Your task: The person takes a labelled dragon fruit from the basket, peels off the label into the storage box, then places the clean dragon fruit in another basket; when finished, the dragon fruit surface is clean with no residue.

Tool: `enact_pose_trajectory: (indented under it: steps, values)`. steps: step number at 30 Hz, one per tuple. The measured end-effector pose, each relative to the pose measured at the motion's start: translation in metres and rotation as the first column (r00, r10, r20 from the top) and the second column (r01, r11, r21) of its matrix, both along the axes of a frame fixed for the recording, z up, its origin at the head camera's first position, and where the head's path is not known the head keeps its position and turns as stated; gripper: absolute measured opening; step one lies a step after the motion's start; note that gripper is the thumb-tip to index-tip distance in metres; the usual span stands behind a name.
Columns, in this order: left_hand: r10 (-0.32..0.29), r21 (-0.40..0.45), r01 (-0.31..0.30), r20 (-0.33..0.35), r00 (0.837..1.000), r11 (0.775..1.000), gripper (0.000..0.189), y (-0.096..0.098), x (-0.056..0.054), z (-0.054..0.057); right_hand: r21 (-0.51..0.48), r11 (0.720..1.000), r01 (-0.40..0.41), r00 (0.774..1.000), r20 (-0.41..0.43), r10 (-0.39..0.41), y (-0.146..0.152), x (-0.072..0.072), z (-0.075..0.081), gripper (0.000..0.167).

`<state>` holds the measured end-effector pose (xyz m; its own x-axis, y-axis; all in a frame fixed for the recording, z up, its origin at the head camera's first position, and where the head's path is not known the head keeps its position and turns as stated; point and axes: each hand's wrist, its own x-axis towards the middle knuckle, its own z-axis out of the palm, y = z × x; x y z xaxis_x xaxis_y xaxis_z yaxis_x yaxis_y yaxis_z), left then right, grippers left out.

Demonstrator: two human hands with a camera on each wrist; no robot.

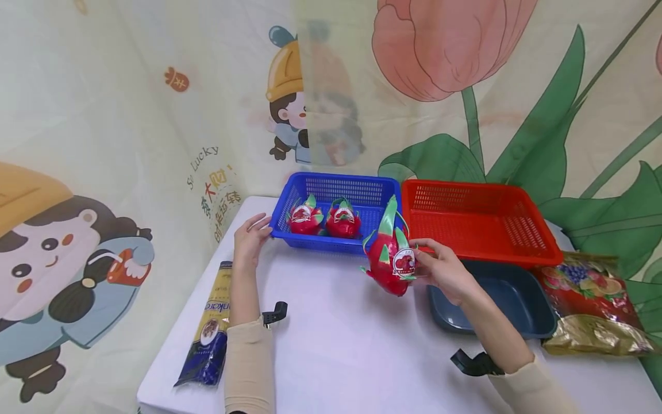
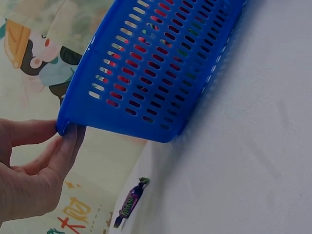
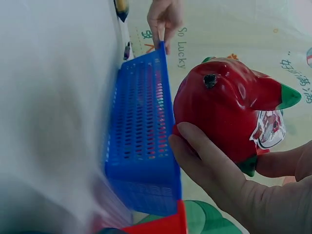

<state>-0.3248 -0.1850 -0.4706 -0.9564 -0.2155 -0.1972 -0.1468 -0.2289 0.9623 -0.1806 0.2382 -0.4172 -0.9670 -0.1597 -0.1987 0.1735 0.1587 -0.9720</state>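
Observation:
My left hand [image 1: 250, 240] pinches the near left corner of a blue perforated basket [image 1: 373, 202]; the left wrist view shows thumb and fingers on either side of the basket's rim [image 2: 68, 109]. In my right hand [image 1: 442, 270] is a red dragon fruit [image 1: 384, 265] with green leaf tips and a round sticker, held in front of the basket's near right corner. Its glossy underside [image 3: 214, 112] faces the right wrist camera, thumb and fingers gripping it. Two more dragon fruits, one at left [image 1: 305, 219] and one beside it [image 1: 343, 223], sit inside the blue basket.
A red basket [image 1: 465, 247] adjoins the blue one on the right. Before it stands a dark blue tub [image 1: 538, 322], with a red and gold bag [image 1: 595, 333] beside it. A blue and yellow packet [image 1: 212, 328] and a small wrapped candy [image 2: 130, 202] lie at left.

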Motion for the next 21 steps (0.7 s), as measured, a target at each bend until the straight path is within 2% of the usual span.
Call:
enact_pose_trajectory:
  steps: [7,13,21]
  values:
    - [-0.003,-0.01,0.003,-0.019,1.0,1.0,0.053,0.001,0.0,0.005,-0.013,1.0,0.004,1.0,-0.005,-0.005,-0.013,0.016,-0.02,0.043]
    - [0.006,-0.031,-0.007,-0.026,1.0,0.999,0.051,0.003,0.0,0.008,-0.015,1.0,0.014,0.999,0.037,-0.014,-0.027,0.03,-0.039,0.037]
    - [-0.001,-0.068,-0.001,-0.029,1.0,0.998,0.048,0.008,0.01,0.01,0.012,0.999,0.038,0.997,0.069,-0.038,-0.034,0.045,-0.061,0.029]
